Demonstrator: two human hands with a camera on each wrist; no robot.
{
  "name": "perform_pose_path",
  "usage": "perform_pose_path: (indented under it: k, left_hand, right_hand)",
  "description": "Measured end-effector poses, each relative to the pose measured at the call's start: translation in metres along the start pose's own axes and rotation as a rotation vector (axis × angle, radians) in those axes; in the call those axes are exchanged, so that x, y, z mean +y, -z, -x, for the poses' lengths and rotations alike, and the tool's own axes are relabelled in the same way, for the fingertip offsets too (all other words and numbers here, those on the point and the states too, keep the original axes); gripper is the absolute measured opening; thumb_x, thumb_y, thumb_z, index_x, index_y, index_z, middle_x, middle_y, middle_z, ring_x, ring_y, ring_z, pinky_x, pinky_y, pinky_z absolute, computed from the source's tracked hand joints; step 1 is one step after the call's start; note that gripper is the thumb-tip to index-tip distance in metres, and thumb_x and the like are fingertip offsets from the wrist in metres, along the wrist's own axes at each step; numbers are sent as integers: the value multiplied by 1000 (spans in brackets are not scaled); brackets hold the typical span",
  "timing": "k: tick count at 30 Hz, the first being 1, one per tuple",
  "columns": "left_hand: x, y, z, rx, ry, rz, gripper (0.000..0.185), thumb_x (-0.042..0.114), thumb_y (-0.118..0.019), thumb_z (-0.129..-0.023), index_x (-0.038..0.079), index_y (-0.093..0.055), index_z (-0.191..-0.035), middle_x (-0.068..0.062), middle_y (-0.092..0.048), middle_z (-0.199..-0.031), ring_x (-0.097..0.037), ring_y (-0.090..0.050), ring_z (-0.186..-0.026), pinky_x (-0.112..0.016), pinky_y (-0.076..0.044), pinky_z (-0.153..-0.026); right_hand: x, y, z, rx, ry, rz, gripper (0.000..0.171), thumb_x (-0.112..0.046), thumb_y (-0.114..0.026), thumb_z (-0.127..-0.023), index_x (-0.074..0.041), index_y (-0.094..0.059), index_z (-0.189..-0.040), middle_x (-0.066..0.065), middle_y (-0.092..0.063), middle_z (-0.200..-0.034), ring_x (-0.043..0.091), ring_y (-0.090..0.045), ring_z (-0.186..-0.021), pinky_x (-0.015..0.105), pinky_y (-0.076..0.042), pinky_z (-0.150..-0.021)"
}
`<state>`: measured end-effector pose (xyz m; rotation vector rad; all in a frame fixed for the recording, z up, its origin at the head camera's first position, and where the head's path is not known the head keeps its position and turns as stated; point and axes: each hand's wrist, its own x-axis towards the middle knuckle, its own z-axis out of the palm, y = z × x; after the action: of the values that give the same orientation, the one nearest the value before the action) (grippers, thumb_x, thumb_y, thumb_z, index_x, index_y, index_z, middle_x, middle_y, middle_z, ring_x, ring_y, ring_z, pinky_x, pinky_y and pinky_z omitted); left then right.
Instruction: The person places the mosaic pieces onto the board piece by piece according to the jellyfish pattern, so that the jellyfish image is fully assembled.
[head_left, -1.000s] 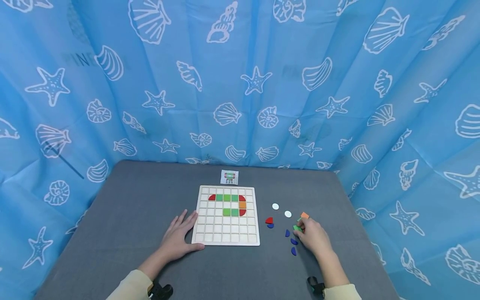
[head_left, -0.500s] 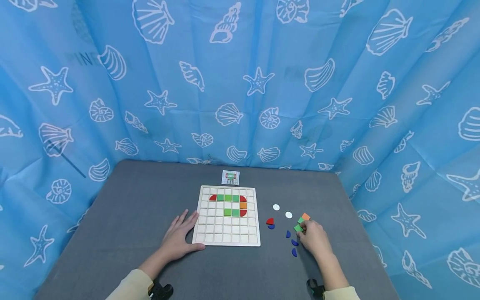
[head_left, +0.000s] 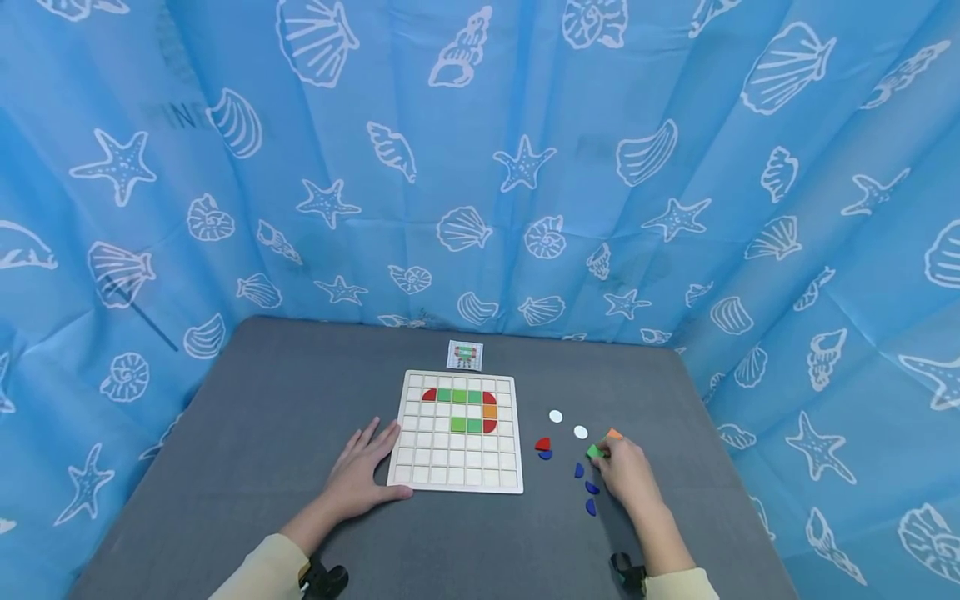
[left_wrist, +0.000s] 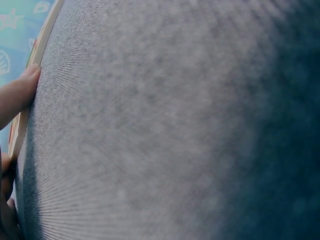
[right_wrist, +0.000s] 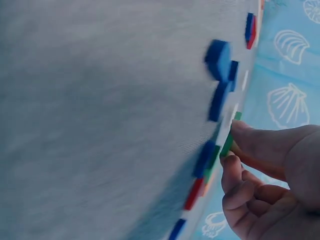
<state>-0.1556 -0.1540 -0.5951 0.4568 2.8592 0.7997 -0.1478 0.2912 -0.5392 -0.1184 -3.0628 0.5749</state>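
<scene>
My right hand (head_left: 627,472) pinches a green square tile (right_wrist: 230,141) between thumb and fingers, at the right of the table. An orange tile (head_left: 614,433) lies just beyond its fingertips. Other pieces near it are partly hidden by the hand. My left hand (head_left: 357,469) lies with fingers spread at the left edge of the white grid board (head_left: 456,483), its thumb at the lower left corner. In the left wrist view, the thumb (left_wrist: 25,90) touches the board's edge. Red, green and orange pieces fill several cells in the board's upper half.
Between board and right hand lie two white discs (head_left: 556,416), a red piece (head_left: 543,444) and several blue half-round pieces (head_left: 592,507). A small printed pattern card (head_left: 465,355) lies behind the board. A blue shell-print curtain (head_left: 480,167) hangs behind the grey table (head_left: 322,375).
The head view has shifted slightly, so everything sits a little further right. My right fingers have moved slightly over the green tiles, covering more of them than half a second ago. The left hand stays put.
</scene>
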Motion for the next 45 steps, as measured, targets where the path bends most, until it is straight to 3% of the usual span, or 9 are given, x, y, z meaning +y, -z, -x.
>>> perform_pose_path:
  k: [5, 10, 19, 32, 45]
  left_hand:
    - [2, 1, 0, -10, 10, 6, 116, 79, -69, -72, 17, -26, -161, 0, -26, -167, -33, -9, -157, -57, -9, -124]
    - [3, 1, 0, -5, 12, 0, 117, 80, -69, -72, 15, -27, -160, -1, -27, -167, -33, -10, -157, -58, -10, -124]
    - [3, 0, 0, 13, -2, -8, 116, 79, -70, -72, 14, -30, -160, -3, -30, -166, -34, -13, -157, -58, -12, -124]
    - [2, 0, 0, 10, 0, -16, 117, 80, -69, -72, 14, -29, -160, -2, -29, -166, -35, -12, -157, -59, -13, -124]
    - [-2, -1, 3, 59, -56, 7, 113, 73, -74, -73, 14, -30, -159, -3, -29, -166, -36, -14, -156, -59, -14, -123]
  right_hand:
    - [-15, 5, -5, 32, 66, -10, 23, -7, -76, -88, 4, -72, -108, 18, -67, -100, 36, -66, -94, 52, -55, -83]
    - [-35, 10, -13, 27, 128, -42, 21, -8, -77, -89, 0, -73, -108, 14, -66, -100, 25, -65, -84, 44, -57, -74]
    - [-68, 2, -25, 4, 233, -73, 23, -11, -78, -89, -4, -74, -110, 8, -65, -99, 15, -59, -77, 34, -53, -67]
    - [-116, -5, -31, -28, 357, -85, 23, -11, -78, -89, -7, -75, -111, 6, -67, -102, 11, -58, -78, 31, -52, -67]
    - [-149, -20, -42, -85, 433, -76, 23, -14, -77, -90, -9, -75, -113, 5, -67, -104, 14, -62, -82, 33, -55, -72]
